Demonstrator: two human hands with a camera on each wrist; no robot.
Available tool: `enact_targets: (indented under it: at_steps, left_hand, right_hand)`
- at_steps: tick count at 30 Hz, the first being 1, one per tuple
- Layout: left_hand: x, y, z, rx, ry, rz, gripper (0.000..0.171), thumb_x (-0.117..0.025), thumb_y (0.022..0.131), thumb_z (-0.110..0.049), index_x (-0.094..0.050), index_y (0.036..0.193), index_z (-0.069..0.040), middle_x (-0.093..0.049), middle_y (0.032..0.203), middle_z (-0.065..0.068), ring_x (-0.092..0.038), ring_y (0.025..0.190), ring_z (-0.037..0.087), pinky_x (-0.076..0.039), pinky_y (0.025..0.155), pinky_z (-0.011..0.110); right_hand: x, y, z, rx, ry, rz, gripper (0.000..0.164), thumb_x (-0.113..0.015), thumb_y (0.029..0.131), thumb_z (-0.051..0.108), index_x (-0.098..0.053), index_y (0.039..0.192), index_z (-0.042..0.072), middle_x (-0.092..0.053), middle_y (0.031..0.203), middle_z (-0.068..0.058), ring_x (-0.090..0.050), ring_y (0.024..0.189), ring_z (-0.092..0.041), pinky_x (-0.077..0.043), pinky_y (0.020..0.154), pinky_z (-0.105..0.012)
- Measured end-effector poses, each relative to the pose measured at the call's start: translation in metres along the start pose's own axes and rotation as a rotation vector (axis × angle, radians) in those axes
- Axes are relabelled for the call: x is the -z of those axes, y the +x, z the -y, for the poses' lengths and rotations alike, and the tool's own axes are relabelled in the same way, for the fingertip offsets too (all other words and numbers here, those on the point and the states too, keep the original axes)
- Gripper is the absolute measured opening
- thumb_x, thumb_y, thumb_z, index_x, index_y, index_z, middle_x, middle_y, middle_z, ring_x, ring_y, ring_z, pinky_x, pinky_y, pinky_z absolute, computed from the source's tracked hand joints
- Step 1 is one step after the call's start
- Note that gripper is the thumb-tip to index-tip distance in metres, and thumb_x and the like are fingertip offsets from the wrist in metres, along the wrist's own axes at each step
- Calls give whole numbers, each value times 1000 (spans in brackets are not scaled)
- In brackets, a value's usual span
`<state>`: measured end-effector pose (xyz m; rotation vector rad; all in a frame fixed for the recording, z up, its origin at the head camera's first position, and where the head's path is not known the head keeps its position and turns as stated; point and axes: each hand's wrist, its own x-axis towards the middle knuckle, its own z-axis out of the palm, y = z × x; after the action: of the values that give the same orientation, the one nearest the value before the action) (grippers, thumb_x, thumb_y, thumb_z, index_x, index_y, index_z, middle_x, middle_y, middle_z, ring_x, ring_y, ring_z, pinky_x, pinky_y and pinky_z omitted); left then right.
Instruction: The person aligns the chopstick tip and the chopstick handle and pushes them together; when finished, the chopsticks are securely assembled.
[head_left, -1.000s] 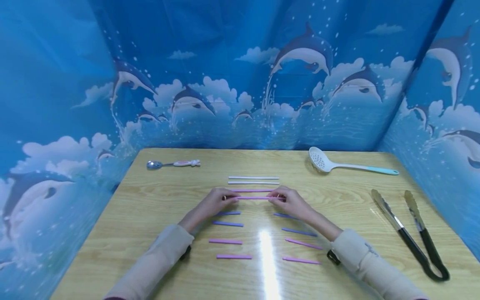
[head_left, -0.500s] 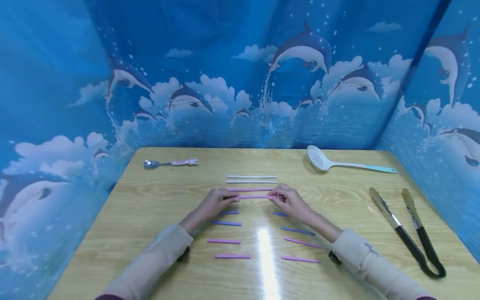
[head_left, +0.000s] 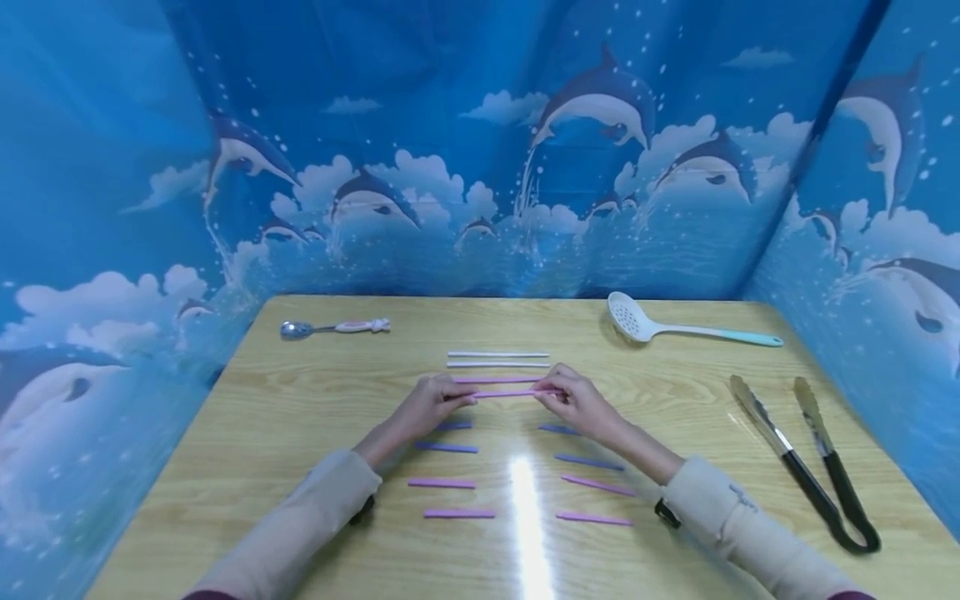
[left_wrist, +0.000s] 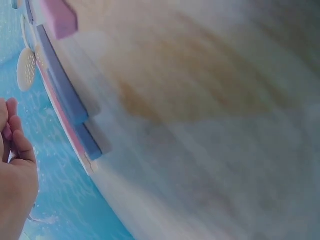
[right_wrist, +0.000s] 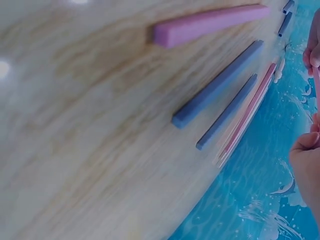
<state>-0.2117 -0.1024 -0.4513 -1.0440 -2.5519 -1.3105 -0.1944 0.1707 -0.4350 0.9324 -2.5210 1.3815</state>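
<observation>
In the head view my left hand [head_left: 426,404] pinches the left end of a thin pink stick [head_left: 504,393], and my right hand [head_left: 581,400] pinches its right end. The stick lies crosswise between the hands, its right end slightly higher in view. Just beyond it is a second pink stick [head_left: 498,380], then two white sticks [head_left: 498,364] side by side. In the right wrist view, the right hand [right_wrist: 307,167] and part of the held stick [right_wrist: 317,90] show at the right edge. Only part of a hand [left_wrist: 17,170] shows in the left wrist view.
Short blue sticks [head_left: 447,447] and pink-purple sticks [head_left: 459,514] lie in two columns on the table [head_left: 262,467], nearer the body. A spoon [head_left: 337,327] lies back left, a slotted skimmer [head_left: 632,318] back right, and black-handled tongs [head_left: 817,492] at right.
Both hands keep hold of the pink stick; its right end has risen slightly in view. The whole head view has shifted a little, so things sit slightly further left.
</observation>
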Motion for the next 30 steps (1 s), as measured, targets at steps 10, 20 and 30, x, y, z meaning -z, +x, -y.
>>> enact_targets:
  at_steps: [10, 20, 30]
  left_hand:
    - [4, -1, 3, 94, 40, 42, 21, -69, 85, -10, -70, 103, 2, -72, 96, 15, -67, 81, 21, -54, 66, 19]
    - [5, -3, 7, 155, 77, 64, 21, -68, 87, -11, -71, 105, -1, -72, 100, 12, -68, 91, 23, -55, 78, 27]
    - [6, 0, 16, 203, 94, 60, 21, -67, 86, -7, -69, 106, 0, -71, 98, 14, -66, 88, 23, -55, 79, 30]
  right_hand:
    - [-4, 7, -1, -66, -79, 62, 12, -64, 88, 3, -69, 98, -2, -57, 89, -6, -53, 78, -12, -49, 65, -20]
    - [-4, -1, -11, -119, -120, 76, 13, -65, 86, 0, -70, 97, 0, -58, 87, -4, -56, 79, -14, -52, 69, -22]
    - [-5, 4, -23, -109, -166, 67, 10, -67, 83, 0, -71, 93, -2, -60, 82, -5, -55, 74, -13, -50, 66, -22]
